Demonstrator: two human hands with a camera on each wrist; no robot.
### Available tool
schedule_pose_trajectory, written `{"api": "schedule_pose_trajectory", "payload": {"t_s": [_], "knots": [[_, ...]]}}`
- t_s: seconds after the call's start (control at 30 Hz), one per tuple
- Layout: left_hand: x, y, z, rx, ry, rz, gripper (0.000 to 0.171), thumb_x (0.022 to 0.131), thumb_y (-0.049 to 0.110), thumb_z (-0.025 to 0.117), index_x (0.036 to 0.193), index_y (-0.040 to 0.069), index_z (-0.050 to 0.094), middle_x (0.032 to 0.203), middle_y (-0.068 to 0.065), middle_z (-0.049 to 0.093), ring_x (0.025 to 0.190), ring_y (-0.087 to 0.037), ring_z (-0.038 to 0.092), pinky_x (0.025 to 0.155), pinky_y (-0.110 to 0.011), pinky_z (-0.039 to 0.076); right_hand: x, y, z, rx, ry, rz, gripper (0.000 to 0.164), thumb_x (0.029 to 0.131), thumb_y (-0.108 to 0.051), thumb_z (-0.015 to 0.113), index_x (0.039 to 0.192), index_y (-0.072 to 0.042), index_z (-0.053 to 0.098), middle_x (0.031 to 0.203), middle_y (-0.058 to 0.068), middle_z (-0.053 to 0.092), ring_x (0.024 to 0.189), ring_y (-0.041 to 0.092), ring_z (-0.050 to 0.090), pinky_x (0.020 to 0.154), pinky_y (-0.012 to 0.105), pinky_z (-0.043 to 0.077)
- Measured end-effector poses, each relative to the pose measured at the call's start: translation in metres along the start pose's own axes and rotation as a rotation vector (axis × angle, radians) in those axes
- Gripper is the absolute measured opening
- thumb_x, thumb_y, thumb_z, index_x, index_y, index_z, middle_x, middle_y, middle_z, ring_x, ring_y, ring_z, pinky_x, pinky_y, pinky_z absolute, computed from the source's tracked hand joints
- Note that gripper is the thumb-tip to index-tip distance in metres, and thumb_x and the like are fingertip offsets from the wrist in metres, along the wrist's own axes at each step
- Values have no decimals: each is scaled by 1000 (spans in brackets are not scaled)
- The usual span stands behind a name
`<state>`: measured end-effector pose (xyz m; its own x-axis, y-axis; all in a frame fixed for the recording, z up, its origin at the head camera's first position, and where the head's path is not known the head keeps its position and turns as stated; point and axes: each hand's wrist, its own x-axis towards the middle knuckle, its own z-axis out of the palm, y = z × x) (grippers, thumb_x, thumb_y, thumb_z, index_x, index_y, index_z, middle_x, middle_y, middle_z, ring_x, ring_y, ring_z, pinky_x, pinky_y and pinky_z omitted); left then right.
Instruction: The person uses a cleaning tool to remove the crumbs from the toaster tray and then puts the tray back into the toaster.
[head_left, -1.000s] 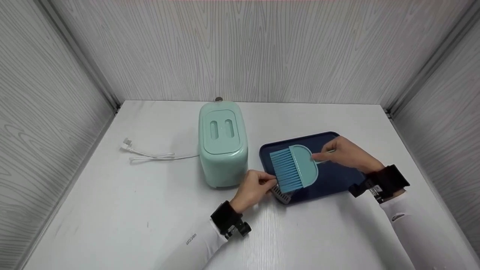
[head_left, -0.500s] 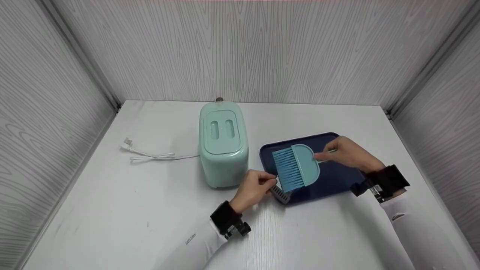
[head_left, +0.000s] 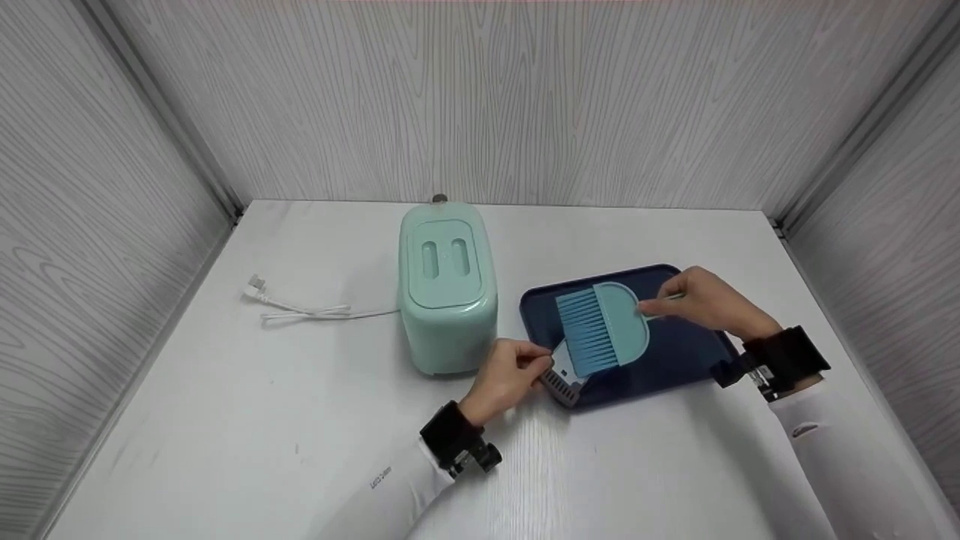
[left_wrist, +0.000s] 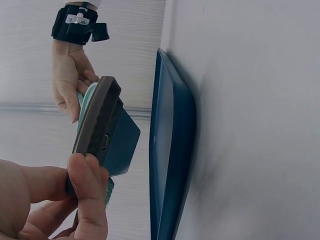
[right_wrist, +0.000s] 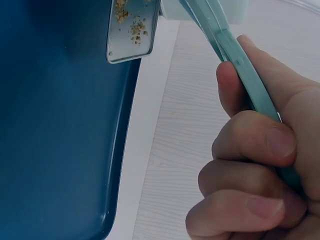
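My left hand (head_left: 510, 375) pinches the slotted grey end of a small metal crumb tray (head_left: 561, 384), which it holds over the near left corner of a navy serving tray (head_left: 664, 367). In the right wrist view, brown crumbs (right_wrist: 137, 30) lie on the crumb tray's floor. My right hand (head_left: 709, 304) grips the thin handle of a mint-green hand brush (head_left: 626, 326), its blue bristles (head_left: 585, 334) overlapping the crumb tray in the head view. From the left wrist view, the crumb tray (left_wrist: 95, 120) is tilted and raised above the navy tray (left_wrist: 172, 150).
A mint-green toaster (head_left: 448, 315) with a lid (head_left: 444, 262) on top stands left of the navy tray. Its white cord (head_left: 322, 312) with a plug (head_left: 255, 286) lies farther left on the white table (head_left: 225, 420). Panel walls (head_left: 495, 105) close off the back and sides.
The right hand has drawn the brush to the right and slightly away, uncovering more of the crumb tray. The left hand with the crumb tray has stayed put.
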<state>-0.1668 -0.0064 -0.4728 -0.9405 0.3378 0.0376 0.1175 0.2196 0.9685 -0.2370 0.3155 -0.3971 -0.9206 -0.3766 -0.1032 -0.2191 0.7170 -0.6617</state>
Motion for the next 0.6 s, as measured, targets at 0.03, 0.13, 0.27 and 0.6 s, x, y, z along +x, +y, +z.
{"api": "schedule_pose_trajectory", "payload": {"t_s": [0.03,0.13,0.27,0.6], "knots": [[0,0,0,-7,-3,-1,20,94,5,63,108,-8,70,88,-7,72,64,-26,67,52,-20,52,0,0,-1,-3,1,0,33,86,-47,71,71,-17,74,71,0,59,63,17,41,68,34,42],[0,0,-1,-18,-5,-7,21,94,5,63,109,-9,70,88,-7,72,67,-32,68,52,-20,52,0,1,-3,-11,4,5,32,86,-47,71,73,-18,75,72,0,60,68,19,46,70,34,42],[0,0,-1,-13,-1,-11,20,94,5,63,107,-7,71,88,-6,72,66,-28,68,53,-21,52,-2,2,-6,-24,14,12,34,86,-49,70,73,-18,75,74,0,62,71,20,46,72,34,43],[0,2,-2,-17,1,-23,18,94,5,63,106,-6,71,86,-5,71,64,-27,66,52,-22,53,-3,5,-13,-54,51,0,31,87,-44,71,70,-18,74,63,1,53,60,16,38,64,33,38]]}}
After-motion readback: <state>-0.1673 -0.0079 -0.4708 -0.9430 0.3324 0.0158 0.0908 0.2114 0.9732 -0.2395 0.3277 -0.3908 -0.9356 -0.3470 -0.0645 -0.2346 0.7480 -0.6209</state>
